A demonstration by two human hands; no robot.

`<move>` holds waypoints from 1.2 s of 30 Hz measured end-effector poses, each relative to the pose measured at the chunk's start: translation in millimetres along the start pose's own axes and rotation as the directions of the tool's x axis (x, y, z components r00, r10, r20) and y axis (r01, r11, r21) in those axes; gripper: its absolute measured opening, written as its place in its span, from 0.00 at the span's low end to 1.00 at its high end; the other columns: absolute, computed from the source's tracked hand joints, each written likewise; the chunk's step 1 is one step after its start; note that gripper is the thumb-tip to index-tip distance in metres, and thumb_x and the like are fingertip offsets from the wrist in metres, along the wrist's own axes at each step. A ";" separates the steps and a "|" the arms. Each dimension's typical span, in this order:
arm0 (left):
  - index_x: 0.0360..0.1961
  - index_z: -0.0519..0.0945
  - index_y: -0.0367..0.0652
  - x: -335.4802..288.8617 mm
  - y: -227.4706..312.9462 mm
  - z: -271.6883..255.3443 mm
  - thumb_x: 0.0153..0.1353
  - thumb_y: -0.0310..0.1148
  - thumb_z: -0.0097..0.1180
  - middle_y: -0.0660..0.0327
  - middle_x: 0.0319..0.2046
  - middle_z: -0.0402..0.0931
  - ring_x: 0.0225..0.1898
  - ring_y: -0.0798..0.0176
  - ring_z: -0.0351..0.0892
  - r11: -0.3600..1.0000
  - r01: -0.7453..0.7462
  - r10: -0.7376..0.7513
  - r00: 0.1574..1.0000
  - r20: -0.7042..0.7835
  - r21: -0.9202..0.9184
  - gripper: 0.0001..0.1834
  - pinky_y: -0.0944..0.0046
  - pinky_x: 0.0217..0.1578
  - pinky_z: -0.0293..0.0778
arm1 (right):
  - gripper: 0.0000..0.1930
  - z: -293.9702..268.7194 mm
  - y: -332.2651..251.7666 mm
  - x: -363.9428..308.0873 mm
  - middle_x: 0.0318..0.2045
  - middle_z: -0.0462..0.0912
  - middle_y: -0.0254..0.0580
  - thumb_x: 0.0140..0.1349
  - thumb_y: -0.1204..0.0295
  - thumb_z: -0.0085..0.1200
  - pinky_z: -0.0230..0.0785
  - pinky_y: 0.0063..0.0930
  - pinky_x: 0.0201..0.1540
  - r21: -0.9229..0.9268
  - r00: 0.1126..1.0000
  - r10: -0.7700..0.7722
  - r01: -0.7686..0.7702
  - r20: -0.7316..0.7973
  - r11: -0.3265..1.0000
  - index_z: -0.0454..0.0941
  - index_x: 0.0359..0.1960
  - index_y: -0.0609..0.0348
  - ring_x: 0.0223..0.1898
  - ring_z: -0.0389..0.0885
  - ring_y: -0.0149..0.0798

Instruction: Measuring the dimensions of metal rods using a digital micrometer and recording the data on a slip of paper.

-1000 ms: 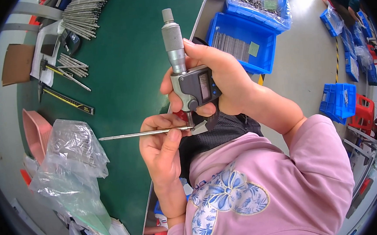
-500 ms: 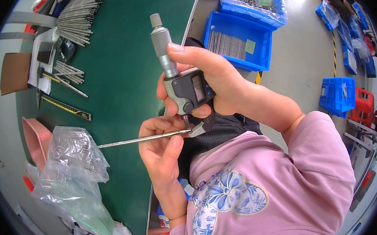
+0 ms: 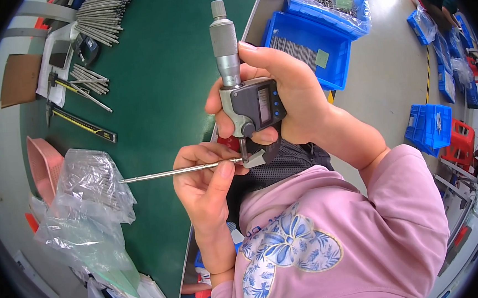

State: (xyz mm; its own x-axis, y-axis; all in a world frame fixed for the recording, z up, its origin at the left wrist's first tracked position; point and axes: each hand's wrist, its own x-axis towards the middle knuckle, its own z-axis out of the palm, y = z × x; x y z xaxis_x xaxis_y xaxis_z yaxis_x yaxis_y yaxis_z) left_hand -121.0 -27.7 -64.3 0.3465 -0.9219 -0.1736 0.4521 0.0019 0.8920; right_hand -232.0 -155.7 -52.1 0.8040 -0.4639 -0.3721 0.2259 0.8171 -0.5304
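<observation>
My right hand (image 3: 299, 92) is wrapped round a digital micrometer (image 3: 238, 107), with the thumb against its ribbed thimble (image 3: 223, 39) at the top. The micrometer stands nearly upright, its small display facing up. Between the thumb and fingers of my left hand (image 3: 202, 193) is a thin metal rod (image 3: 160, 174), lying almost level and pointing left. The rod's right end sits at the micrometer's jaw gap, between spindle and anvil. Whether both faces touch it is too small to tell.
On the green table (image 3: 157, 88) lie stacked rods (image 3: 102, 17), a caliper (image 3: 85, 124), a clear plastic bag (image 3: 89, 181) and a pink basket (image 3: 43, 168). Blue bins (image 3: 336, 67) holding metal parts stand beyond the table edge. Another person (image 3: 438, 2) bends at far right.
The micrometer has shifted right and turned more upright, its thimble now higher in the picture. My left hand and the rod have moved slightly, the rod's end staying at the jaw gap.
</observation>
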 end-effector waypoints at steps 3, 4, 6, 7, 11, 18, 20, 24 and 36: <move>0.30 0.65 0.36 0.1 -1.4 -0.6 0.49 0.23 0.55 0.52 0.29 0.71 0.27 0.66 0.73 1.000 -0.015 0.014 1.000 0.015 0.015 0.11 0.68 0.29 0.75 | 0.31 -1.0 1.0 0.5 0.20 0.75 0.52 0.56 0.46 0.32 0.54 0.17 0.09 0.014 1.000 0.000 0.000 0.018 1.000 0.73 0.30 0.68 0.11 0.67 0.31; 0.30 0.65 0.36 0.1 -1.4 -0.5 0.49 0.23 0.55 0.52 0.29 0.71 0.27 0.66 0.73 1.000 -0.015 0.014 1.000 0.015 0.016 0.11 0.68 0.29 0.75 | 0.31 -1.6 1.4 0.5 0.20 0.75 0.52 0.56 0.46 0.32 0.54 0.17 0.09 0.014 1.000 0.000 0.000 0.018 1.000 0.73 0.30 0.68 0.11 0.67 0.31; 0.30 0.65 0.36 0.1 -1.4 -0.1 0.49 0.23 0.55 0.52 0.29 0.71 0.27 0.66 0.73 1.000 -0.009 0.009 1.000 0.004 0.021 0.11 0.69 0.29 0.75 | 0.29 -3.1 1.8 0.4 0.20 0.75 0.52 0.56 0.47 0.33 0.55 0.17 0.08 -0.006 0.999 -0.009 0.009 0.042 1.000 0.73 0.30 0.64 0.12 0.68 0.32; 0.30 0.65 0.36 0.0 -1.0 0.6 0.49 0.23 0.55 0.52 0.29 0.71 0.27 0.66 0.73 1.000 -0.010 0.010 1.000 0.004 0.022 0.11 0.69 0.29 0.75 | 0.29 -2.3 1.6 0.3 0.20 0.75 0.52 0.56 0.47 0.33 0.55 0.17 0.08 -0.005 0.999 -0.009 0.010 0.043 1.000 0.73 0.30 0.64 0.12 0.68 0.32; 0.30 0.65 0.35 0.6 -2.1 1.5 0.49 0.23 0.54 0.52 0.28 0.71 0.27 0.66 0.73 1.000 -0.009 0.009 1.000 0.014 0.013 0.11 0.69 0.29 0.74 | 0.26 -1.3 1.2 -1.0 0.20 0.76 0.48 0.54 0.46 0.38 0.55 0.18 0.10 -0.012 0.999 -0.043 0.043 -0.013 0.999 0.72 0.28 0.61 0.12 0.68 0.31; 0.30 0.65 0.35 1.8 -3.2 -1.1 0.50 0.28 0.55 0.52 0.29 0.70 0.29 0.65 0.72 0.998 -0.046 0.046 0.999 0.012 0.040 0.12 0.68 0.30 0.74 | 0.21 -2.6 2.2 1.4 0.25 0.76 0.51 0.57 0.50 0.37 0.55 0.19 0.07 -0.027 0.998 -0.070 0.070 0.000 0.997 0.70 0.29 0.56 0.14 0.71 0.35; 0.31 0.65 0.35 2.4 -2.8 -1.4 0.50 0.28 0.55 0.52 0.29 0.70 0.28 0.65 0.72 0.997 -0.054 0.053 0.998 0.014 0.054 0.13 0.68 0.30 0.73 | 0.22 -0.6 0.6 0.0 0.23 0.76 0.50 0.56 0.49 0.37 0.54 0.18 0.07 -0.019 0.998 -0.063 0.063 0.001 0.998 0.70 0.27 0.58 0.12 0.70 0.33; 0.31 0.65 0.35 3.0 -3.5 -2.4 0.50 0.29 0.54 0.52 0.28 0.69 0.28 0.66 0.71 0.997 -0.051 0.050 0.999 0.014 0.052 0.13 0.68 0.29 0.72 | 0.27 3.8 -2.2 -3.3 0.20 0.76 0.47 0.55 0.46 0.37 0.53 0.17 0.09 -0.087 0.999 -0.030 0.028 -0.027 0.996 0.73 0.26 0.63 0.09 0.65 0.30; 0.32 0.65 0.34 2.9 -1.3 -2.8 0.49 0.25 0.53 0.52 0.29 0.70 0.29 0.65 0.72 0.998 -0.014 0.013 1.000 0.016 0.066 0.11 0.68 0.30 0.72 | 0.29 0.1 2.1 -0.8 0.18 0.76 0.47 0.54 0.46 0.37 0.53 0.18 0.09 -0.054 0.999 -0.047 0.047 -0.010 0.997 0.74 0.27 0.66 0.08 0.63 0.29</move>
State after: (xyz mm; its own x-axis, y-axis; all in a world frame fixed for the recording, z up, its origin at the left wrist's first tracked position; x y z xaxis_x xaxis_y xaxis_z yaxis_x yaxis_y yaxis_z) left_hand -118.2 -29.3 -67.2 0.3393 -0.9277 -0.1554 0.3922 -0.0107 0.9198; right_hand -232.2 -153.6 -52.8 0.7870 -0.5053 -0.3541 0.2331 0.7748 -0.5877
